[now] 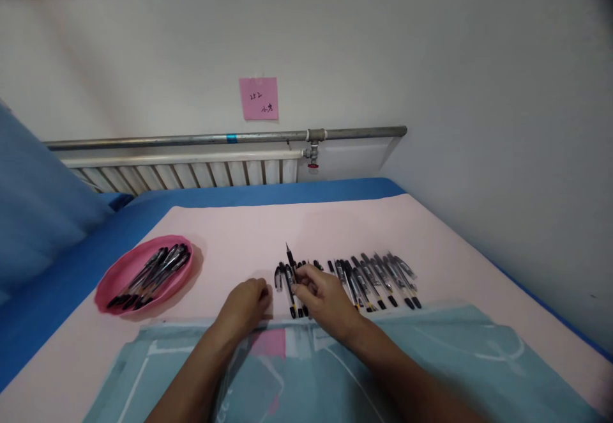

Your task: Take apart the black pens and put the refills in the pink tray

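The right hand [322, 292] has its grip pinched on a slim black pen [291, 263] above the row of black pens [368, 279] on the pale pink surface [249, 234]; the left hand [246, 305] rests curled beside it, holding nothing visible

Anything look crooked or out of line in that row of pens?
One uncapped pen at the row's left end sticks out beyond the others, tip bare, by the right hand. The left hand rests closed beside it. The pink dish's pens lie heaped.

White wall [431, 39] behind; pink note [258, 98] stuck on it; grey pipe [191, 138] above white radiator [191, 172]; blue bedding [43, 282] at left; even soft light
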